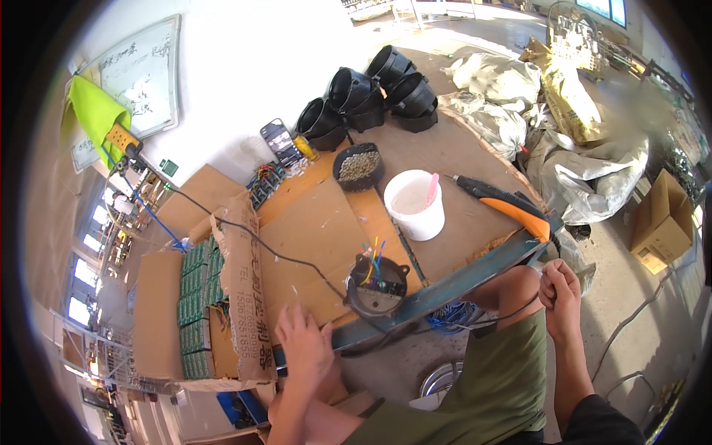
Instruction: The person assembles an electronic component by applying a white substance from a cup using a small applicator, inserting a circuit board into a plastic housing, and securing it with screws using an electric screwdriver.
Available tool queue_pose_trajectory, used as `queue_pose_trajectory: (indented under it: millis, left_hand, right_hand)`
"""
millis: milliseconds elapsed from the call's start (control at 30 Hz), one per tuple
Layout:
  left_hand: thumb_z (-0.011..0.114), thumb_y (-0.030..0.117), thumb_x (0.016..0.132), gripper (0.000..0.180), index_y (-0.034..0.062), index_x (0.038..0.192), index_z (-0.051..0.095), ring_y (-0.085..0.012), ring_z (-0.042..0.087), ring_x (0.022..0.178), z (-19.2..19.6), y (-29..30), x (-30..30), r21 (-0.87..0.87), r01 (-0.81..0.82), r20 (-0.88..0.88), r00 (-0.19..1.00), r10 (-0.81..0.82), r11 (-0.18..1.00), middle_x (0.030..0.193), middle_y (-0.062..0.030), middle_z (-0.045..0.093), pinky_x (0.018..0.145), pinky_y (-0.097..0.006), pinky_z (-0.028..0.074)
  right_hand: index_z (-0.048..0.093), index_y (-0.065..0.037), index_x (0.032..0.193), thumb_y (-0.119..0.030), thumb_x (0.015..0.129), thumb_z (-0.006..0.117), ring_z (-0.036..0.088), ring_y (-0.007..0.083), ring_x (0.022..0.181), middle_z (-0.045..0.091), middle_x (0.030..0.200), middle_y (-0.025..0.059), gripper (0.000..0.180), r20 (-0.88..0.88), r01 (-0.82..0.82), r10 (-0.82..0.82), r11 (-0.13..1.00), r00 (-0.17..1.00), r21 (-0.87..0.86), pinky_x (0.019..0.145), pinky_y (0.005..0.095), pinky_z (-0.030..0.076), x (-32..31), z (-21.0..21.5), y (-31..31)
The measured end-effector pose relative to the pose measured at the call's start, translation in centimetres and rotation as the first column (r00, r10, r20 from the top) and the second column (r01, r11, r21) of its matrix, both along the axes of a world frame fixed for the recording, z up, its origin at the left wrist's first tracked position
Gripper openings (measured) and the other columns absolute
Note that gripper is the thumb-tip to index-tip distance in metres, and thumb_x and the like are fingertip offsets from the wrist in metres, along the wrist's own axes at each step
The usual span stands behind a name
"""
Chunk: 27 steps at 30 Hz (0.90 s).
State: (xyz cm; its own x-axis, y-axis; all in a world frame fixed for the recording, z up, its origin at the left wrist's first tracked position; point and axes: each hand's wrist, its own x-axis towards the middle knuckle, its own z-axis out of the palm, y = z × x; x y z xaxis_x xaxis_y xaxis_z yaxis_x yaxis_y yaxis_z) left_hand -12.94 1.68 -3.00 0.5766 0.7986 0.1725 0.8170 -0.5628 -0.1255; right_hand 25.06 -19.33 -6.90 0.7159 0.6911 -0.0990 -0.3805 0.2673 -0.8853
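Observation:
At the near edge of the table, my left hand [304, 337] lies low over the brown cardboard sheet [311, 230], its fingers stretched out and apart. A tiny white piece [294, 290] shows just beyond the fingertips. To its right sits a round black housing [376, 288] with a circuit board and coloured wires standing up from it; a black cable crosses beside it. My right hand [560, 288] is closed, raised off the table near my knee. What its fingers hold, if anything, is hidden. An orange and black power screwdriver [512, 208] lies at the table's right edge.
A cardboard box [248, 297] of green circuit boards [194, 311] stands left. Farther back are a white bucket [415, 208] with a pink handle, a black bowl of small pellets [358, 166] and stacked black housings [356, 93]. White sacks [593, 174] fill the right side.

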Motion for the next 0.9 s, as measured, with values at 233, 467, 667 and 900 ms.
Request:
queue_pose_trajectory:
  millis: [233, 467, 667, 900]
  left_hand:
    - [0.064, 0.014, 0.088, 0.017, -0.0009, 0.097, 0.066, -0.0361, 0.061, 0.100, 10.7, 8.3, 7.4, 0.018, 0.211, 0.680, 0.714, -0.166, 0.977, 0.105, -0.0180, 0.065, 0.090, -0.042, 0.046]
    - [0.064, 0.008, 0.079, 0.020, 0.0045, 0.097, 0.073, -0.0364, 0.068, 0.091, 6.0, 25.0, 17.7, -0.103, 0.275, 0.272, 0.932, -0.239, 0.956, 0.095, -0.0174, 0.072, 0.079, -0.041, 0.055]
    - [0.064, 0.003, 0.077, 0.018, -0.0003, 0.092, 0.074, -0.0397, 0.069, 0.094, 2.4, 28.2, 26.3, -0.173, 0.206, 0.185, 0.967, -0.173, 0.963, 0.098, -0.0247, 0.070, 0.085, -0.046, 0.056]
    - [0.067, 0.003, 0.077, 0.020, 0.0008, 0.095, 0.074, -0.0390, 0.069, 0.093, 3.0, 27.2, 25.2, -0.062, 0.131, 0.309, 0.945, -0.106, 0.989, 0.101, -0.0245, 0.070, 0.084, -0.045, 0.057]
  right_hand:
    - [0.055, 0.000, 0.118, -0.036, 0.098, 0.058, 0.050, 0.0068, 0.066, 0.061, 0.099, 0.0067, 0.042, -0.746, -0.324, 0.506, 0.860, 0.433, 0.394, 0.044, 0.0176, 0.033, 3.3, 1.4, 9.7]
    - [0.053, 0.003, 0.121, -0.059, 0.087, 0.067, 0.066, 0.0073, 0.067, 0.066, 0.111, 0.0136, 0.072, -0.913, -0.025, 0.143, 0.989, 0.381, 0.144, 0.039, 0.0124, 0.040, 3.4, -0.8, 19.1]
    - [0.060, -0.002, 0.104, -0.070, 0.087, 0.055, 0.061, 0.0017, 0.053, 0.072, 0.086, 0.0032, 0.071, -0.889, 0.065, -0.079, 0.996, 0.452, -0.056, 0.036, 0.0134, 0.037, 6.6, 0.1, 19.4]
    - [0.060, -0.012, 0.088, -0.065, 0.088, 0.051, 0.040, 0.0051, 0.048, 0.066, 0.079, -0.0010, 0.054, -0.595, 0.132, -0.254, 0.961, 0.763, -0.242, 0.043, 0.0213, 0.025, 2.9, 1.9, 18.5]
